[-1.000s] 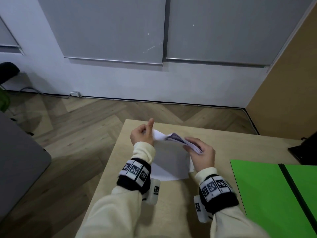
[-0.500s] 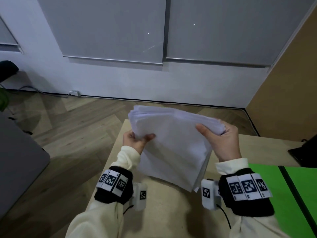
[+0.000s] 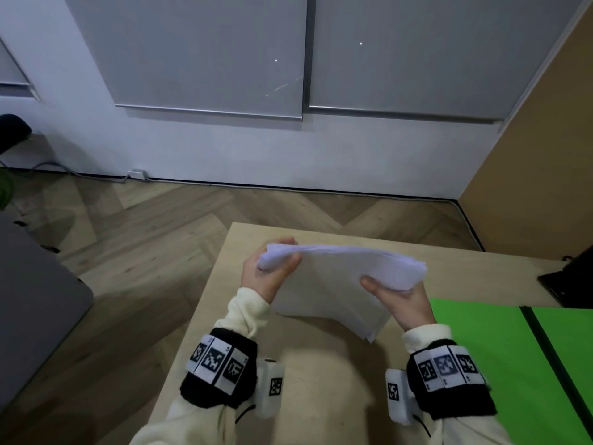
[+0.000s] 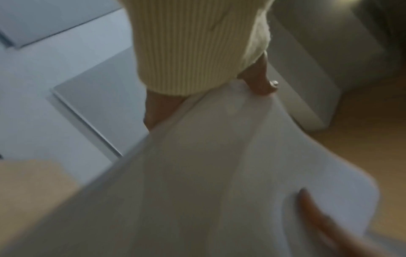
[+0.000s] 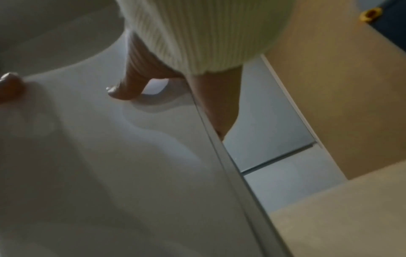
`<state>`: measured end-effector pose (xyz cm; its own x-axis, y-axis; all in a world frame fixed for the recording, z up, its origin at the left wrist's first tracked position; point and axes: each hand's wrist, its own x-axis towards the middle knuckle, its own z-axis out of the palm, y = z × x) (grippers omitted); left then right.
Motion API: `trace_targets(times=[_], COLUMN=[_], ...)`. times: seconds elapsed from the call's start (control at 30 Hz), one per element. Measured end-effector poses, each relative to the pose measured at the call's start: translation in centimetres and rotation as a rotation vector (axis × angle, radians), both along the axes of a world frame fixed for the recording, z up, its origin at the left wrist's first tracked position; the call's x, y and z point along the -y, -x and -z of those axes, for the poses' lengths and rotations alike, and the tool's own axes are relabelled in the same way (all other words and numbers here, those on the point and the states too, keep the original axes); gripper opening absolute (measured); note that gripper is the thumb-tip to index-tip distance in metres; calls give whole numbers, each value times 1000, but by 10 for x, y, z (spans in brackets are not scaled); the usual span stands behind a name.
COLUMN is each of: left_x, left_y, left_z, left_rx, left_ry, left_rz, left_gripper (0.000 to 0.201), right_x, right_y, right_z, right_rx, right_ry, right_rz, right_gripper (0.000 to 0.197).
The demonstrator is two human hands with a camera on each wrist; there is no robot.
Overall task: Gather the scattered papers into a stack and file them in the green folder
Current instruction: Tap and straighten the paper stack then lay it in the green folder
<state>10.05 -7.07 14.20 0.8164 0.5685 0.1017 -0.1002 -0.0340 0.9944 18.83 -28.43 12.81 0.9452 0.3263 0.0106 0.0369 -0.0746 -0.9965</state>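
Wooden table (image 3: 465, 268), folder (image 3: 481, 348) open at right. My left hand (image 3: 266, 274) and right hand (image 3: 404, 303) each grip an end of the papers (image 3: 330, 284); stack dropped lower than half a second ago, bottom edge near table. Squaring up, I judge; filing next.

Cream ribbed sleeves (image 3: 247, 313) end in black wristbands (image 3: 221, 367) bearing black-and-white square markers and small white camera boxes (image 3: 271, 387).

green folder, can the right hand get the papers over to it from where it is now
Probably yes. The green folder lies open on the table just right of the right hand, with nothing between them. Both hands grip the paper stack; the left hand must come along or let go.
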Motion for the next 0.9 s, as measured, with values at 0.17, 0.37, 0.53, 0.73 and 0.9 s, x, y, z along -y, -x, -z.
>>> trace_targets(times=[0.17, 0.37, 0.53, 0.73, 0.9], left_x=[14, 35, 39, 20, 7], left_y=[-19, -24, -19, -6, -5], left_z=[-20, -25, -34, -71, -107], left_rx=[146, 165, 160, -317, -510], left_ry=[164, 148, -65, -1305, -1229], left_rz=[-404, -523, -283, -142, 54], left_gripper=[43, 19, 30, 77, 31], right_x=[0, 2, -6, -16, -16], right_y=[-3, 0, -5, -9, -4], right_z=[-3, 0, 2, -28, -67], right_rx=[-6, 19, 83, 190, 287], right_ry=[-3, -52, 55, 193, 136], right_rz=[-29, 1, 73, 77, -71], right_gripper=[35, 28, 20, 41, 30])
